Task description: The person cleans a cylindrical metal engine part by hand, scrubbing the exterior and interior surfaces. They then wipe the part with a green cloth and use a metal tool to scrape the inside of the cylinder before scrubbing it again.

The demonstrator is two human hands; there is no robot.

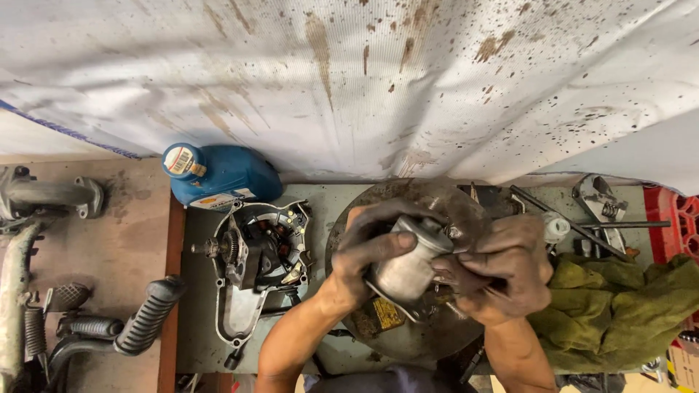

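Left hand (368,244) clamped round grey metal cylinder (409,266), right hand (502,269) pinching its side fitting over round pan (349,218); mid-disassembly, next needs steady grip.

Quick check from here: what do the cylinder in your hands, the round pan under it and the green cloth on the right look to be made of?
Cylinder: likely cast or machined metal, dull grey with a matte sheen, grimy. Round pan: probably metal, dark and oil-stained, with a thin rim. Green cloth: soft woven fabric, crumpled into folds, olive and soiled. Both hands, left and right, grip the cylinder.

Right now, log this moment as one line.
left hand: grips metal cylinder | right hand: on cylinder's end | below: round pan
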